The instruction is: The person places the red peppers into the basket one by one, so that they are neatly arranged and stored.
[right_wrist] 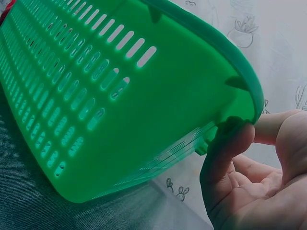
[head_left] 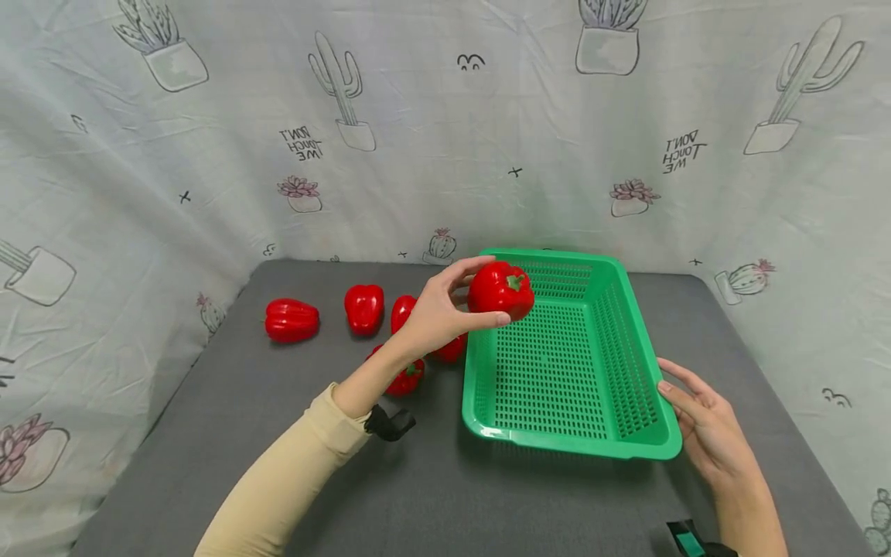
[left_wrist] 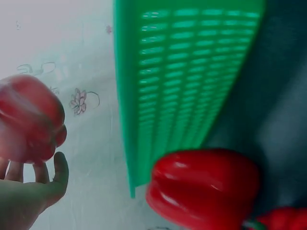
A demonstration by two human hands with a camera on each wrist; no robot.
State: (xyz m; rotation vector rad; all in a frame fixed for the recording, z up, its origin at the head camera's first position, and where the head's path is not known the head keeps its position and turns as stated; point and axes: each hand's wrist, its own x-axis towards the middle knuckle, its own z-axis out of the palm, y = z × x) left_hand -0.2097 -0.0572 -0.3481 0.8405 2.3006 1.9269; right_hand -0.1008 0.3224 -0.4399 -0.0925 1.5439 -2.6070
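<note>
Red bell pepper [head_left: 501,292] raised in the left hand [head_left: 440,308], thumb below and fingers above, the grip parted just to the fruit's width. From where I stand, it appears across the left rim of a green basket [head_left: 550,371], its green stem turned away from the palm. The right hand [head_left: 711,433], nearly closed, pinches the basket's opposite rim between thumb and fingers. Skin of the pepper: glossy, smooth, swelling into rounded lobes. Basket: moulded plastic, roughly rectangular with rounded corners, floor and walls pierced by rows of slots. To the left lie more peppers [head_left: 364,309], equally shiny; some are partly hidden by the left forearm, which wears a pale yellow sleeve [head_left: 292,464] and a black strap [head_left: 391,423]. The desk [head_left: 390,503] is matt dark grey; behind it hangs a creased whitish cloth [head_left: 418,93] printed with potted cacti and reversed lettering.
</note>
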